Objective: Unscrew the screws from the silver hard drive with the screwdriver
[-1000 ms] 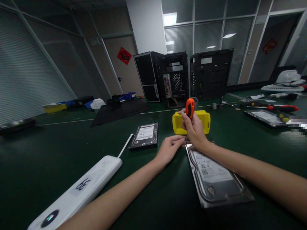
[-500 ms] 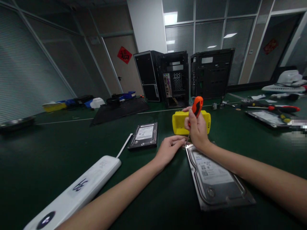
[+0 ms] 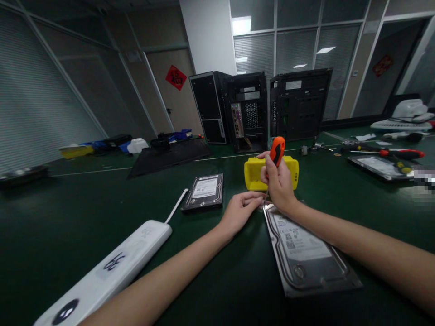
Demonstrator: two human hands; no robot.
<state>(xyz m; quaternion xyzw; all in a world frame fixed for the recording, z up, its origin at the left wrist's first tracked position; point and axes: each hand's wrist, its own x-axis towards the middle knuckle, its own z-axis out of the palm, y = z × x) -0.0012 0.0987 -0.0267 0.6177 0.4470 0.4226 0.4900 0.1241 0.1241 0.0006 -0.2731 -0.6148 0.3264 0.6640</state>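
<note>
A screwdriver [image 3: 277,150] with an orange and black handle is held nearly upright in my right hand [image 3: 280,181], fingers wrapped around the grip. Its thin shaft points down at the far left corner of a silver hard drive [image 3: 302,242] with a white label, lying flat on the table. At that corner my left hand [image 3: 243,208] rests with thumb and fingers pressed together, close to the screwdriver's tip. What lies between those fingertips is too small to tell. Just behind both hands stands a yellow tray [image 3: 253,174], partly covered by the right hand.
A second hard drive [image 3: 205,192] lies left of my hands. Nearer left is a white power strip [image 3: 112,267]. Black computer cases [image 3: 301,104] stand at the back. At right, pliers and a red-handled tool [image 3: 401,154] lie by another drive [image 3: 377,166].
The screwdriver handle has turned or tilted very slightly to the left with my right hand. My left hand and the hard drive stay in place.
</note>
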